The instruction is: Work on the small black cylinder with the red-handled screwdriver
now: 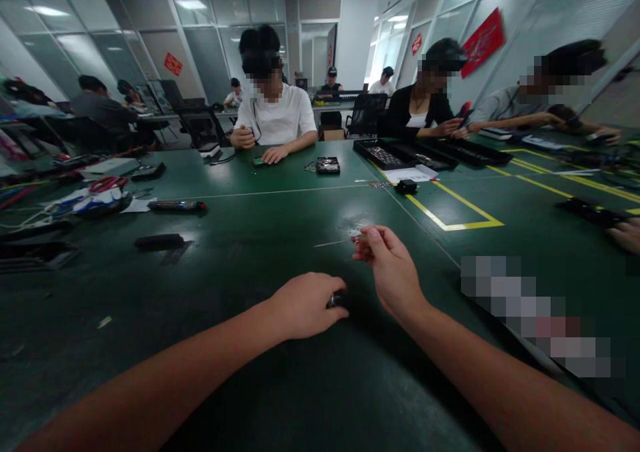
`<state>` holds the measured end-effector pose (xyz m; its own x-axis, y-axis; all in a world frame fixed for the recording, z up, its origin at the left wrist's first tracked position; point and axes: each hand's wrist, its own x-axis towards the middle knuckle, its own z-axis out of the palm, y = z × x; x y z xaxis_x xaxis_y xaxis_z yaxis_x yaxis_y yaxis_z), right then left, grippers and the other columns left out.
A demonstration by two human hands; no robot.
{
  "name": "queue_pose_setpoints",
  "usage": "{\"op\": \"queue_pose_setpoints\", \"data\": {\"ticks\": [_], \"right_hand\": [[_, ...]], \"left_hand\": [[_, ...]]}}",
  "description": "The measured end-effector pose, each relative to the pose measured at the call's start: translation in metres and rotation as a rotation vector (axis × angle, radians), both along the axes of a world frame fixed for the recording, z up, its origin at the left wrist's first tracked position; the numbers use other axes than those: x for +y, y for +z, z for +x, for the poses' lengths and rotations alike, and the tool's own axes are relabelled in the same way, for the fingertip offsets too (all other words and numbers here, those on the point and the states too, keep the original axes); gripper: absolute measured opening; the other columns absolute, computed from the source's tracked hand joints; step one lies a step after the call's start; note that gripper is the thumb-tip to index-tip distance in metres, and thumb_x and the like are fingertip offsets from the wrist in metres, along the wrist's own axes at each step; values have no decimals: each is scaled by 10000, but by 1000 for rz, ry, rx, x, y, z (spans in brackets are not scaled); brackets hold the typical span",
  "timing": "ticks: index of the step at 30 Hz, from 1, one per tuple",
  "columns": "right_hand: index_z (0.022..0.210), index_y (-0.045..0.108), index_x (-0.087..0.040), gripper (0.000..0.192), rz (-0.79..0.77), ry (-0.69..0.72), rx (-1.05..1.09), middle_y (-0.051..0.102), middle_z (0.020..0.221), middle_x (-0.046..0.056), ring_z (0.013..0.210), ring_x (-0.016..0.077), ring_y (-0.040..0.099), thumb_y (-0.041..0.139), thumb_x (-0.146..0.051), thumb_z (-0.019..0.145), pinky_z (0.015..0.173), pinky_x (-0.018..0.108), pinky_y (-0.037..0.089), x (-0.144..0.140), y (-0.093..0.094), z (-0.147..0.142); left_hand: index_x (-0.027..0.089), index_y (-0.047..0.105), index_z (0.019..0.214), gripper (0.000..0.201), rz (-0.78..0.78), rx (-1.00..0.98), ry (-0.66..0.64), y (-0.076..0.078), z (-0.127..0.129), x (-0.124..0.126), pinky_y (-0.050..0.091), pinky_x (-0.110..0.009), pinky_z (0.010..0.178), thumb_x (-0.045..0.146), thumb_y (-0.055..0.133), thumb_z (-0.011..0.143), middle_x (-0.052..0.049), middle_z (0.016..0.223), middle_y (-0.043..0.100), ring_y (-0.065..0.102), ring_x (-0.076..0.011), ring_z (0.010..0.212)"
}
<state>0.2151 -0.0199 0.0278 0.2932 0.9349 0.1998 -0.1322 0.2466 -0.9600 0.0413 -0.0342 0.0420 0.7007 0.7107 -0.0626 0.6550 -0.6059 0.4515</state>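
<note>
My right hand (393, 269) is raised a little above the green table (240, 372) and pinches the reddish handle of a thin screwdriver (333, 243). Its slim metal shaft points left. Lower and to the left, my left hand (307, 305) curls its fingers round a small dark object with a shiny part (334, 299). Most of that object is hidden by the fingers, so its kind does not show. The screwdriver's tip is above and apart from the left hand.
A black bar-shaped piece (159, 241) and a dark cylindrical tool (177, 206) lie left. Ahead are an opened hard drive (328, 165), a small black block (406, 186) and black parts trays (380, 153). Yellow tape (470, 225) marks the right. A person in a white shirt (277, 115) sits opposite.
</note>
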Motion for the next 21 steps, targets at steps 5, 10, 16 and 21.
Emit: {"op": "queue_pose_setpoints", "data": {"ticks": [5, 10, 16, 21], "right_hand": [[886, 669, -233, 280, -9, 10, 36, 651, 749, -7, 674, 156, 591, 683, -510, 848, 644, 318, 500, 0, 0, 0], [866, 674, -237, 275, -14, 24, 40, 645, 745, -11, 676, 156, 592, 699, -509, 838, 642, 320, 499, -1, 1, 0], [890, 686, -233, 280, -20, 41, 39, 644, 746, -14, 678, 150, 585, 693, -510, 849, 657, 320, 497, -1, 0, -1], [897, 688, -235, 264, -24, 64, 38, 642, 754, -14, 695, 154, 589, 686, -496, 860, 659, 316, 500, -1, -1, 0]], "left_hand": [[199, 704, 1053, 256, -12, 94, 49, -2, 6, 6, 488, -333, 722, 369, 684, 864, -65, 1001, 729, 686, -246, 907], [197, 685, 954, 172, -16, 108, 81, 1, -1, 8, 460, -319, 654, 317, 595, 870, -49, 922, 719, 673, -221, 807], [214, 701, 1102, 274, -88, -12, 118, -1, -28, 14, 491, -331, 812, 289, 568, 875, -43, 1070, 720, 668, -216, 953], [228, 716, 1178, 352, -225, -128, 258, 4, -70, 29, 476, -327, 848, 387, 514, 937, -53, 1124, 702, 646, -216, 994]]}}
